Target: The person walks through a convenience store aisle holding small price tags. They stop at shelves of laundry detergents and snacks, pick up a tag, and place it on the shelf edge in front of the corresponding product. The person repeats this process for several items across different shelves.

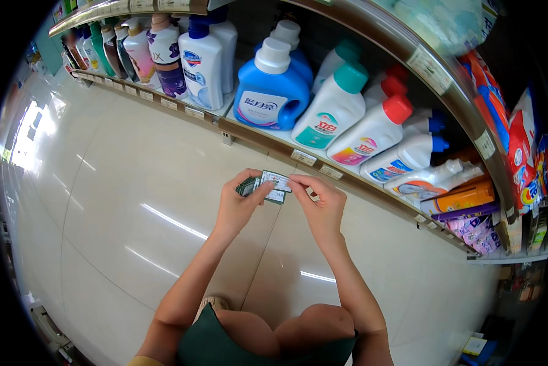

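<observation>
My left hand (238,199) holds a small stack of price tags (274,196) with green edges and printed white faces. The thumb presses on the top of the stack. Between the thumb and fingertips of my right hand (322,199) is the right end of the uppermost price tag (279,181), which still overlaps the stack and is also under my left thumb. Both hands are in front of the lower shelf edge (264,139), above the floor. Part of the stack is hidden behind my left fingers.
Along the lower shelf stand a blue laundry detergent bottle (271,91), white detergent bottles (331,112) with green and red caps, and pump bottles (200,68). Tags line the shelf edge, such as one label (303,157). Detergent bags (523,151) sit at right. Below is a glossy tiled floor (132,174).
</observation>
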Tool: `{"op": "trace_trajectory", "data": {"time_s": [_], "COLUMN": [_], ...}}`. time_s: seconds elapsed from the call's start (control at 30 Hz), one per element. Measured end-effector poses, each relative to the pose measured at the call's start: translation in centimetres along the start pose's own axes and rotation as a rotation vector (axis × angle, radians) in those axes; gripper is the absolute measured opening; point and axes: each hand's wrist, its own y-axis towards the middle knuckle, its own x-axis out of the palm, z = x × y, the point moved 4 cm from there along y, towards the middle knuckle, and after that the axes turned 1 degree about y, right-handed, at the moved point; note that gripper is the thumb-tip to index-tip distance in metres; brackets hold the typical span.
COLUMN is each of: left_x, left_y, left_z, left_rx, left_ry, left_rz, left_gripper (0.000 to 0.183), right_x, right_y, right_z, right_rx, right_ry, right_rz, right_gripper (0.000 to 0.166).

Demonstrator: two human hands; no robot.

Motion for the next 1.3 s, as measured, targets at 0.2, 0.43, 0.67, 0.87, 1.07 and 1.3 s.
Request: {"op": "trace_trajectory", "data": {"time_s": [0.2,0.43,0.67,0.87,1.07,1.3], "left_x": [-3.3,-2.8,-2.4,-2.3,-2.1,-2.3], "left_y": [2.7,4.6,6.6,7.3,7.5,7.7], "left_z": [-1.4,-1.7,-2.5,-3.5,-3.5,-4.2], "left_rx": [0.084,0.19,0.218,0.268,0.165,0.208], "left_ry": [0.176,0.431,0.501,0.526,0.568,0.593], "left_rz": [0.19,0.202,0.189,0.207,0.179,0.186], "left_gripper": [0.017,0.032,0.04,0.044,0.046,0.055], "right_x": [3.2,7.2,8.4,9.1,9.9,10.6], "right_y": [3.9,6.5,7.5,7.9,7.9,7.7], "right_z": [1.3,4.6,5.4,4.9,5.4,5.8], "right_rx": [-0.067,-0.206,-0.35,-0.512,-0.621,-0.636], "right_ry": [0.034,-0.064,-0.265,-0.478,-0.59,-0.666], "right_rz": [0.059,0.067,0.081,0.111,0.084,0.068], "right_gripper": [0.011,0.01,0.014,0.017,0.021,0.025]}}
